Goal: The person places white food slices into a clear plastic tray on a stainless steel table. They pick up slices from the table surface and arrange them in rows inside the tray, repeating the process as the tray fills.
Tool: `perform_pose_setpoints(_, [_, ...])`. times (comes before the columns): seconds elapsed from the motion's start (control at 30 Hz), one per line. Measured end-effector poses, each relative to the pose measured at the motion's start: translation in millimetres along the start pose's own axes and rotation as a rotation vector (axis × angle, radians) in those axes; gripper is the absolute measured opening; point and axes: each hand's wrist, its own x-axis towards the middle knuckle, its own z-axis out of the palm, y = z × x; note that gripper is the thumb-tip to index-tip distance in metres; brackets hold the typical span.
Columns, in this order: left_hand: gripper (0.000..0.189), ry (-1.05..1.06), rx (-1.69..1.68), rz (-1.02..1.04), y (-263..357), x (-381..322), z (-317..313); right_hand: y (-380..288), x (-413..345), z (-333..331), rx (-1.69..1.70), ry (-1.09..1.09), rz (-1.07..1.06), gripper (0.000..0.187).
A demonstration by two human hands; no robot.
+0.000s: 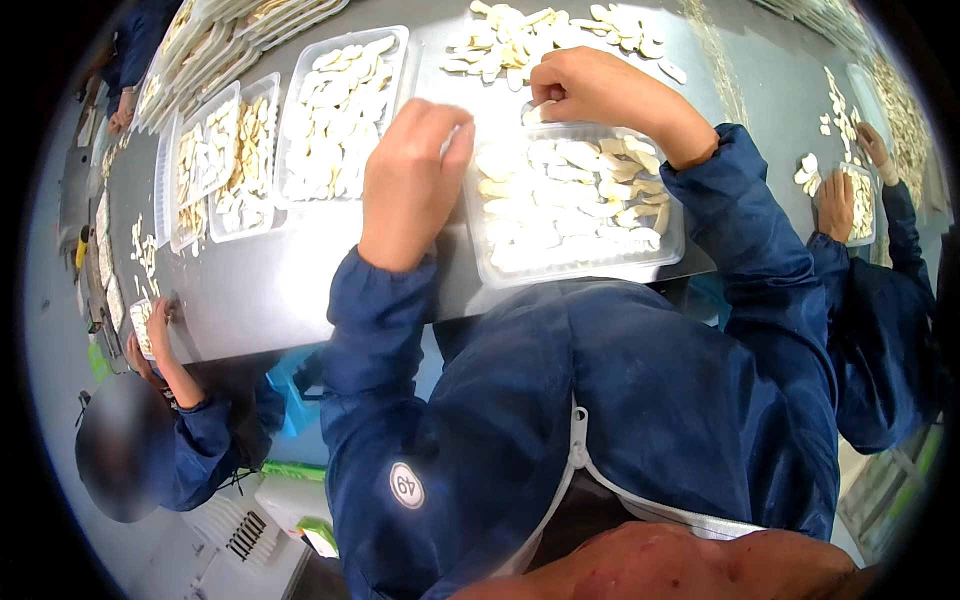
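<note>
Before me a clear plastic tray (484, 259) is filled with pale slices (577, 195), laid in overlapping rows. My right hand (600, 86) is above the tray's far edge, with a pale slice (537, 114) between thumb and fingers. To the left of the tray, my left hand (416, 184) hovers with its fingers curled and thumb near the fingertips. Glare and blur hide whether anything is pinched there. Beyond my hands, a loose heap of pale slices (510, 41) lies on the metal table (277, 292).
At left stand a larger filled tray (401, 75), smaller trays (217, 225) and stacked trays (202, 60). Co-workers' hands are at a small tray (141, 330) on the left and another tray (862, 202) on the right. More loose slices (840, 105) lie at right.
</note>
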Motion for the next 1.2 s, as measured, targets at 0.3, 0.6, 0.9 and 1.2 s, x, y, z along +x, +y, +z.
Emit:
perform_pose_setpoints(0.3, [0.022,-0.109,0.308,-0.048,-53,55,42,-24,-38,-18,0.299,0.091,0.075,0.013])
perform_pose_setpoints(0.6, [0.01,-0.11,0.292,-0.075,-41,47,37,-21,-6,-9,0.176,0.201,0.088,0.02])
perform_pose_setpoints(0.9, [0.011,0.056,0.087,-0.124,-25,14,17,-9,44,11,-0.257,0.318,0.077,0.014])
perform_pose_setpoints(1.2, [0.017,-0.198,-0.269,-0.361,38,-39,-15,-6,24,0,0.327,0.325,0.068,0.023])
